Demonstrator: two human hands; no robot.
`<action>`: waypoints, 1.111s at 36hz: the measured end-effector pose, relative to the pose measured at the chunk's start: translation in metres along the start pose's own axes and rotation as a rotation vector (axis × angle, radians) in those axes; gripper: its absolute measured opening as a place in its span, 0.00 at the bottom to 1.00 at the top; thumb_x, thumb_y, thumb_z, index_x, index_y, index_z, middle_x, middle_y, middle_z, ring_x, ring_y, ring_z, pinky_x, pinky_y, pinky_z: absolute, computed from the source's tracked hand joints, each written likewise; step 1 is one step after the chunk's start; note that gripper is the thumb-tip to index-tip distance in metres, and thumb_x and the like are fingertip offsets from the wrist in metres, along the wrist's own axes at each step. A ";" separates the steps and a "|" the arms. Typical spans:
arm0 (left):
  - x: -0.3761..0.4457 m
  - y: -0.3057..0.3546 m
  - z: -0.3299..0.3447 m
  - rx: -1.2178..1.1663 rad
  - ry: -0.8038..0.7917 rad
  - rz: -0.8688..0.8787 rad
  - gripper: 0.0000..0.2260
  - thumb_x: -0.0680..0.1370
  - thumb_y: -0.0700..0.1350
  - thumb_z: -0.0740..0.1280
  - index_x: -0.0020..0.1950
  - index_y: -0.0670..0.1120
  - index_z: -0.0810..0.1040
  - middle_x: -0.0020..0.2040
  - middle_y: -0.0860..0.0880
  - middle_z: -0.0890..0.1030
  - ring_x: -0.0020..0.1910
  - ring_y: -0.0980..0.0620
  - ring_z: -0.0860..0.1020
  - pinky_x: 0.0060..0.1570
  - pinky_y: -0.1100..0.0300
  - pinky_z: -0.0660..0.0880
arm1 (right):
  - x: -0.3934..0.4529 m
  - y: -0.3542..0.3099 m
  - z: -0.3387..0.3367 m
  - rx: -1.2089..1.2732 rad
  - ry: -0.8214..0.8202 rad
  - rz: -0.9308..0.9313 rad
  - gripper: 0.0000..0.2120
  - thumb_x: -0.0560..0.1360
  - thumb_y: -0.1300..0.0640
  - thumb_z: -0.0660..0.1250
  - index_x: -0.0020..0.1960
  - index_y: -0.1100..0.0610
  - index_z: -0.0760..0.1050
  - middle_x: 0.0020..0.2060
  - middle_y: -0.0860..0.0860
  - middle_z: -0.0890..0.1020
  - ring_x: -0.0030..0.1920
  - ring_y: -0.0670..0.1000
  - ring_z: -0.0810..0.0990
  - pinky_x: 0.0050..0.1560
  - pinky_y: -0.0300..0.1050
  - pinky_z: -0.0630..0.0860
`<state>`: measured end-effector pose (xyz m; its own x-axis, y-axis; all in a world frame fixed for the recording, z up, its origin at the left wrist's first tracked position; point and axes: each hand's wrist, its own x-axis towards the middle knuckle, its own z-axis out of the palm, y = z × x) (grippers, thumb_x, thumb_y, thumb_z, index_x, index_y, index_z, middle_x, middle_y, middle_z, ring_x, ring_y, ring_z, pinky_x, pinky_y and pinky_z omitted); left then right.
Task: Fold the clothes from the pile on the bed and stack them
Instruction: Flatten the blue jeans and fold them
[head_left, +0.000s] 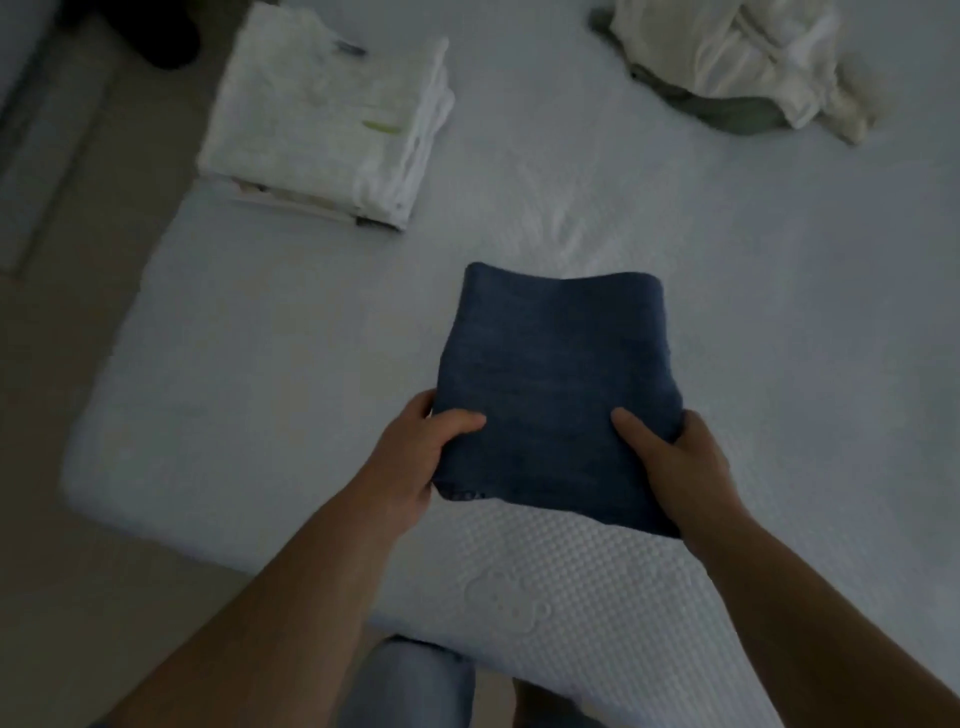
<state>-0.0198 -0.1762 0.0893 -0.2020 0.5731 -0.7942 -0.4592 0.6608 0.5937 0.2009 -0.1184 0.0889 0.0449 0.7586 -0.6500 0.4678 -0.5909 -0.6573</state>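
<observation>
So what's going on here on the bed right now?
A person is folding laundry. Both hands, left hand and right hand, grip the near edge of a folded blue garment above the mattress. A stack of folded white clothes sits at the far left, and an unfolded pile remains at the far right.

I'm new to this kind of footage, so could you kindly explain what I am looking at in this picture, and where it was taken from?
There is no machine here: a person wears a camera on the head, looking forward and down at their own bare hands. The left hand and right hand grip a folded dark blue garment by its near corners, over a white bed. On the bed's far left sits a stack of folded white clothes. At the far right lies the unfolded pile, cream cloth over something grey-green.
</observation>
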 end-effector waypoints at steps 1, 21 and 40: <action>-0.007 0.007 -0.008 -0.016 0.004 0.009 0.14 0.71 0.38 0.70 0.56 0.47 0.76 0.47 0.49 0.85 0.44 0.51 0.83 0.35 0.60 0.78 | -0.006 -0.009 0.005 0.045 -0.059 -0.001 0.22 0.66 0.39 0.71 0.51 0.50 0.70 0.44 0.45 0.80 0.42 0.48 0.80 0.36 0.41 0.75; 0.116 0.287 -0.203 0.358 0.136 0.590 0.14 0.71 0.45 0.72 0.47 0.63 0.73 0.49 0.56 0.81 0.46 0.57 0.80 0.43 0.62 0.77 | 0.047 -0.252 0.230 0.069 0.109 -0.485 0.24 0.66 0.49 0.75 0.57 0.46 0.65 0.45 0.39 0.76 0.40 0.28 0.75 0.30 0.23 0.69; 0.313 0.283 -0.266 0.806 0.341 0.431 0.23 0.75 0.60 0.65 0.61 0.44 0.71 0.48 0.53 0.73 0.45 0.53 0.71 0.39 0.60 0.65 | 0.207 -0.255 0.349 -0.655 0.151 -0.323 0.28 0.77 0.36 0.48 0.75 0.38 0.43 0.75 0.53 0.50 0.73 0.57 0.55 0.71 0.53 0.56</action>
<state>-0.4429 0.0614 -0.0261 -0.5113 0.7564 -0.4079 0.4169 0.6334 0.6519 -0.2173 0.0934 -0.0105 -0.0854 0.9240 -0.3727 0.9063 -0.0833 -0.4143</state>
